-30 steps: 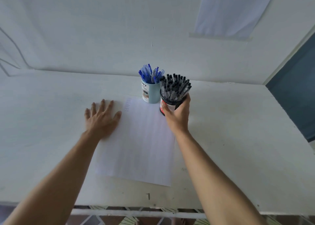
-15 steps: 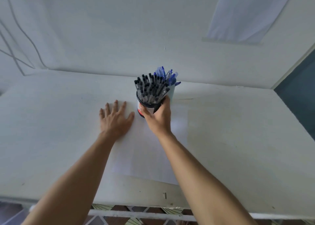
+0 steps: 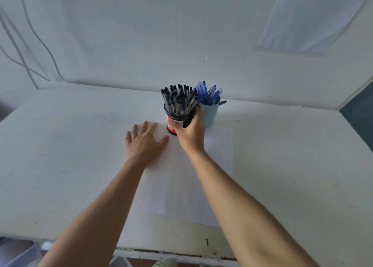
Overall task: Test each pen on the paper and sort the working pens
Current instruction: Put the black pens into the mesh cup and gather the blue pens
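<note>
Head view.

- Black cup point(image 3: 178, 117): round, dark, with a red-and-white label. It stands upright at the far end of the paper and is packed with pens.
- Black pens point(image 3: 178, 99): clear slim barrels with black caps, standing on end as a dense bunch.
- Blue cup point(image 3: 211, 113): plain pale blue cylinder, matte, just beside the black cup on its right.
- Blue pens point(image 3: 209, 94): translucent blue barrels, loosely fanned in the blue cup.
- Paper point(image 3: 173, 190): one white rectangular sheet, flat on the worktop, running from the cups toward the near edge.
- Right hand point(image 3: 190, 134): grasps the black cup, thumb on the label, fingers curled round the far side between the two cups.
- Left hand point(image 3: 144, 143): released, fingers spread, palm flat on the paper's left edge.
- Worktop point(image 3: 70, 155): white, painted, faintly scuffed and chipped at the near edge.
- Wall point(image 3: 141, 34): white, meeting the worktop behind the cups.
- Cords point(image 3: 30, 34): thin and white, hanging at the wall's left.
- Cloth point(image 3: 302, 18): pale, hanging upper right.
</note>
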`<state>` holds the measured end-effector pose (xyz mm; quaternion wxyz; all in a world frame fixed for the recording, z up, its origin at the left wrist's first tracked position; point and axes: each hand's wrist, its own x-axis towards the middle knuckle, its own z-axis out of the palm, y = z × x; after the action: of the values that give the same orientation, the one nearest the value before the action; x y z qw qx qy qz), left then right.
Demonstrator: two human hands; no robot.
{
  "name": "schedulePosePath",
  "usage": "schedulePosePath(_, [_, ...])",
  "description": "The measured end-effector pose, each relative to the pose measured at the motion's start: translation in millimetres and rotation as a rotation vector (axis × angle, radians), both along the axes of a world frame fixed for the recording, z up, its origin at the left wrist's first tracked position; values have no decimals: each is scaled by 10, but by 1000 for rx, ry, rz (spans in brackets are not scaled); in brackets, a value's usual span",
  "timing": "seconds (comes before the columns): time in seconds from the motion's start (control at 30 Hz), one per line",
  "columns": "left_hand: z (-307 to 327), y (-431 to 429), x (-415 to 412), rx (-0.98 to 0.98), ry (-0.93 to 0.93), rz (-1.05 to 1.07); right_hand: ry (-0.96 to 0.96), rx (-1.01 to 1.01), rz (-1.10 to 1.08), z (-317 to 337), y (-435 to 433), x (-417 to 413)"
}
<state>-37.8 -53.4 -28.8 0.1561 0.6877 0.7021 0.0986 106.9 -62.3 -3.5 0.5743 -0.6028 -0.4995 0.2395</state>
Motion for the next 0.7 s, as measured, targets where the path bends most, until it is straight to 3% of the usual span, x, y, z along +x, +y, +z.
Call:
schedulePosePath(0.1, [141,78,54,-97,-162,44,-111,-80,-24,11,-102,84])
schedulePosePath(0.2, [238,113,187,-74,-309,28,-154,-97,-203,-50,-202,246])
schedulePosePath(0.3, [286,128,304,-32,-433,-109,-94,-47,-344,-129,-162,401])
schedulePosePath(0.43, [289,149,441,-4,-715,-103,56,-254,-221,-161,52,573])
schedulePosePath(0.7, [347,164,643,103,-680,53,-16,-272,-100,-256,199,812])
